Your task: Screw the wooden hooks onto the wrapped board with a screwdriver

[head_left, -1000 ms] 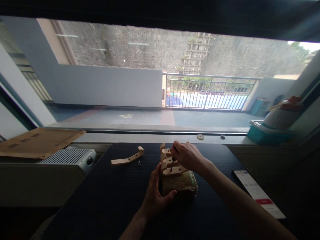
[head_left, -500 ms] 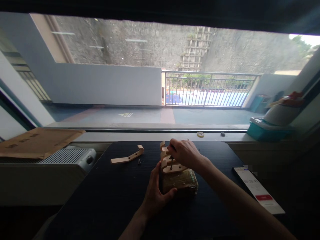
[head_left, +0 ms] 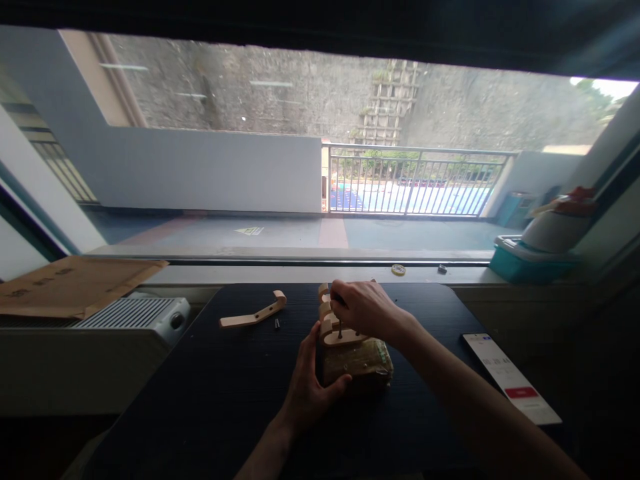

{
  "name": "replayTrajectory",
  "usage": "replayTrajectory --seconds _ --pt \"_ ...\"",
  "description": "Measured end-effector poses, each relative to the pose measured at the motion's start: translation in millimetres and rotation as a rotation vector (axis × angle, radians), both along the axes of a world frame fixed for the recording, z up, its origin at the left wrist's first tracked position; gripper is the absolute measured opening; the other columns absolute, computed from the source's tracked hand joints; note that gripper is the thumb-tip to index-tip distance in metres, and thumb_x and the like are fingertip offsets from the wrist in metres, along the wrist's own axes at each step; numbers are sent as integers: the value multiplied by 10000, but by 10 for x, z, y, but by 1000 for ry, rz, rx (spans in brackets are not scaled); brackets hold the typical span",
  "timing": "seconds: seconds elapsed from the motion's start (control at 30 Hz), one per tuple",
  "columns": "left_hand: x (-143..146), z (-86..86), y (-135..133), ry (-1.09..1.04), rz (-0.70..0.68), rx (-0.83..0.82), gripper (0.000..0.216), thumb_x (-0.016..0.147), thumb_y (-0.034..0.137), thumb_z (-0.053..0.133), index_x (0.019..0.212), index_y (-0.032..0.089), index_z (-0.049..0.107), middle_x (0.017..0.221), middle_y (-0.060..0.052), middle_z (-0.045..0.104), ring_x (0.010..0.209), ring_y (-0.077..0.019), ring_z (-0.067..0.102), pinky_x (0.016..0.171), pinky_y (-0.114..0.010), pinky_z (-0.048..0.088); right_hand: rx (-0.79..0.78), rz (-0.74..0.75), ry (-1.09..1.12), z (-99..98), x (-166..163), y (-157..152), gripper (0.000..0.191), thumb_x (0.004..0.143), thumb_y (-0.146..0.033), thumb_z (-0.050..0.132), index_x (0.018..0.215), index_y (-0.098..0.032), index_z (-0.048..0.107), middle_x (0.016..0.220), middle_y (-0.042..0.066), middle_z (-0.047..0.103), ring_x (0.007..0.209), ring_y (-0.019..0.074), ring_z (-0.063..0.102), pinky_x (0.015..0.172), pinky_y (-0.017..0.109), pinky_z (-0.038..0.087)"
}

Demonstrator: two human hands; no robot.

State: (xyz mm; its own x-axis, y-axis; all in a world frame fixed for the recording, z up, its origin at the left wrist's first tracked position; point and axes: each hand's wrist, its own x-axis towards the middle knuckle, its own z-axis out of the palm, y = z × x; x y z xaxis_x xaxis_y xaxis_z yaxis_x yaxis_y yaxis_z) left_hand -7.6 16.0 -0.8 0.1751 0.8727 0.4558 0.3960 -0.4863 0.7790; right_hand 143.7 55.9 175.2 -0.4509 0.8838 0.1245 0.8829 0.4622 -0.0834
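The block (head_left: 360, 367) lies in the middle of the desk (head_left: 215, 393), and three wooden hooks (head_left: 340, 339) stand in a row at its far part, the nearest one on the block. The left hand (head_left: 310, 383) holds the block at its left near corner: the fingers go along the left side up to the nearest hook, and the thumb rests on the near face. The right hand (head_left: 367, 310) is above the hooks, its fingers closed around the driver (head_left: 341, 329), whose shaft is almost upright and meets the nearest hook. The handle is covered by this hand, and also the right parts of the farther hooks.

To the left there is wide open room up to the desk's left edge; only a loose hook (head_left: 255, 315) and some screws (head_left: 277, 324), just beside it, lie there. To the right, the forearm crosses the surface, and a phone (head_left: 510, 377) is near the right edge.

The desk is dark, with rounded far corners. Its far edge is close to the sill (head_left: 310, 274), which carries a tape roll (head_left: 398, 269) and a teal box (head_left: 530, 263). At left is a radiator (head_left: 150, 317) with brown cardboard (head_left: 80, 283) on top. Outside the window, a railing (head_left: 415, 183) is visible.
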Motion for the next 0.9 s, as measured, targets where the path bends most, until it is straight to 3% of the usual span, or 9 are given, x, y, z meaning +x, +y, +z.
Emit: replayTrajectory --seconds 0.27,0.4,0.57,0.9 --pt "0 -31 12 -15 2 31 952 700 311 703 1440 285 105 1417 -113 332 1301 -313 357 1053 -517 326 3 -136 22 -145 45 35 292 950 -388 317 987 -182 520 801 55 672 684 184 611 566 269 294" --pt "4 -27 9 -18 -3 17 945 711 306 697 1441 292 97 1419 -114 324 1310 -311 343 1062 -526 308 -6 -63 12 -7 75 23 285 914 -420 403 984 -194 562 809 46 672 684 173 601 567 258 290" --pt "0 -24 8 2 9 22 956 705 310 701 1438 303 87 1435 -120 291 1313 -317 335 1055 -535 312 -56 56 6 125 70 9 225 919 -311 400 991 -215 590 804 24 661 657 129 578 555 254 275" --pt "-7 -17 2 -2 -1 -5 947 716 317 696 1438 309 84 1431 -103 303 1314 -304 334 1060 -518 311 -31 -83 37 -62 45 28 279 946 -366 338 1025 -192 542 821 48 664 699 168 599 574 262 294"
